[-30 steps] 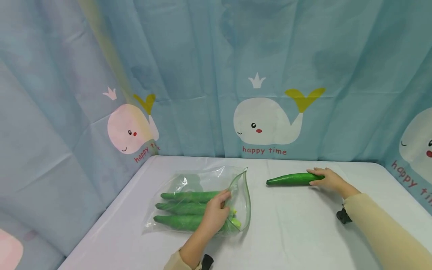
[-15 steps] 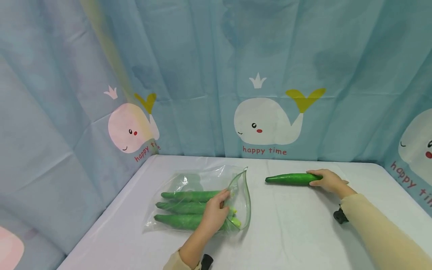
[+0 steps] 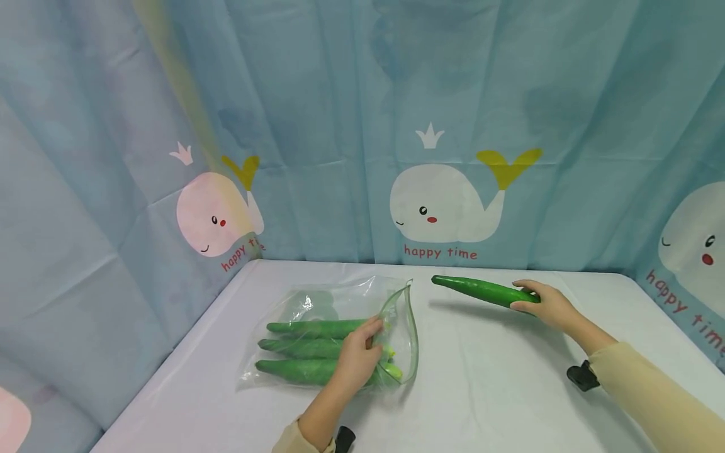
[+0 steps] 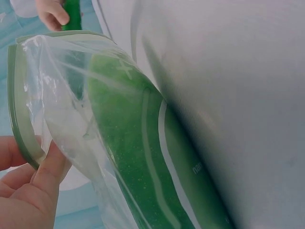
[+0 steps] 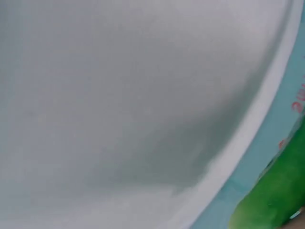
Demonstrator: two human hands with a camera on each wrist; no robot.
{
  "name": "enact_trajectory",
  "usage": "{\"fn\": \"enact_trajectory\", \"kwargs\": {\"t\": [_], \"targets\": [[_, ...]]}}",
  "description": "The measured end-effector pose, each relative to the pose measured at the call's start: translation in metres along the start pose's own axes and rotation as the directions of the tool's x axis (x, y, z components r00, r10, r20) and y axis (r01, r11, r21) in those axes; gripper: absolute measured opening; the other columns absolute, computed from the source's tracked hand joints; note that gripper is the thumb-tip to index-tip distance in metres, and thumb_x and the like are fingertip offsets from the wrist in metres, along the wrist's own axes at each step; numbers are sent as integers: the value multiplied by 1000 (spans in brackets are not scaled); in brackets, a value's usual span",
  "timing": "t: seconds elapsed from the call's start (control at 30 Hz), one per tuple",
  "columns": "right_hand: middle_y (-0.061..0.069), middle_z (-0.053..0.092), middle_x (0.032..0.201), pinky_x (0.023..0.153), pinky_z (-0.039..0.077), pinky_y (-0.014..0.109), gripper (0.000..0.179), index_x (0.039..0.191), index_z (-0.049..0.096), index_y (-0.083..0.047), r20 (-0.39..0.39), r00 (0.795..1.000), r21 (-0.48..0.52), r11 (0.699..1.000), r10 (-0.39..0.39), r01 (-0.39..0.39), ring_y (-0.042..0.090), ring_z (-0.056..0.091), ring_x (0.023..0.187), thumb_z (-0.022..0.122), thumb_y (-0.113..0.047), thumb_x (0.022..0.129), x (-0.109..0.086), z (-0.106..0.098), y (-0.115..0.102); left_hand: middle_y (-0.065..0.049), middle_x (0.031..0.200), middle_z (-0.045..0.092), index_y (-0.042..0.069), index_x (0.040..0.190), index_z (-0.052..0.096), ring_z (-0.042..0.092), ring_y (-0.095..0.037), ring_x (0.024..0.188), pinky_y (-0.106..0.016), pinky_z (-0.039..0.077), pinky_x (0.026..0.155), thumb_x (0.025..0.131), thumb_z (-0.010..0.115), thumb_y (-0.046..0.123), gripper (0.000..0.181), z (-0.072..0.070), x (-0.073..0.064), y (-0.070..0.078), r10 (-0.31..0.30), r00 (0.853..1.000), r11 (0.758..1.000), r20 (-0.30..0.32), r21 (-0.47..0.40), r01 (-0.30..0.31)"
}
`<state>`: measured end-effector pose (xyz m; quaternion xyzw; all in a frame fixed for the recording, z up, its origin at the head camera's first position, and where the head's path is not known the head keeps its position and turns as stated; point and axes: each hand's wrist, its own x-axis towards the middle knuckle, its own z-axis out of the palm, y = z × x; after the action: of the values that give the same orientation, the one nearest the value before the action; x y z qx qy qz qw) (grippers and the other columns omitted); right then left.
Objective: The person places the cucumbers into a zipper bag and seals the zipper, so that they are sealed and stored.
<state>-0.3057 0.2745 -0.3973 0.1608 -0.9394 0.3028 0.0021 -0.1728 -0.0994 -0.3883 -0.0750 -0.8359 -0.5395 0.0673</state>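
My left hand (image 3: 358, 362) pinches the upper edge of a clear zip bag (image 4: 71, 114) near its green-rimmed mouth, which gapes to the right. Inside the bag, several cucumbers (image 3: 306, 370) lie side by side, their yellowish ends toward the mouth. My right hand (image 3: 546, 305) grips another cucumber (image 3: 481, 289) by its right end, thumb on the near side. That cucumber is raised off the table, its narrow tip pointing left and slightly up, with a shadow below. In the right wrist view only part of the held cucumber (image 5: 276, 195) shows at the lower right.
Both hands work over a white table (image 3: 453, 390). A blue curtain (image 3: 340, 207) with printed whales hangs right behind its far edge and along the left side. Dark wrist cameras sit by both sleeves (image 3: 651, 390).
My right hand has closed further round the cucumber and lifted it off the table, tip tilting up and moving a little left. The left hand and bag stay put.
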Motion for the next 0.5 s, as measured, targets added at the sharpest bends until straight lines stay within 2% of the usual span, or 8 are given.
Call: {"fn": "enact_trajectory", "kwargs": {"t": [0.13,0.33,0.5], "targets": [[25,60,113,67,46,35,60,133,51,2,-29,999,-9,999,-32,32,29,55,89,68,-37,91,-8,0,-9,-27,142,44,-18,129,50,42,-44,130,-49,40,105,85,52,-15,44,0,0,0,0,1000,1000,-7,7,0],[18,63,105,65,48,35,53,134,48,2,-19,998,16,998,-59,59,24,55,86,60,-33,97,-20,2,-19,-27,142,45,-17,128,51,42,-44,130,-48,41,104,85,53,-15,43,0,0,0,1,1000,1000,-12,15,-1],[24,60,110,67,50,38,52,138,42,3,30,999,60,998,-27,25,30,57,92,50,-34,102,-28,6,-28,-27,143,44,-17,128,51,42,-44,130,-49,41,105,85,53,-15,43,0,-1,0,-6,1000,1000,-6,8,7]]}}
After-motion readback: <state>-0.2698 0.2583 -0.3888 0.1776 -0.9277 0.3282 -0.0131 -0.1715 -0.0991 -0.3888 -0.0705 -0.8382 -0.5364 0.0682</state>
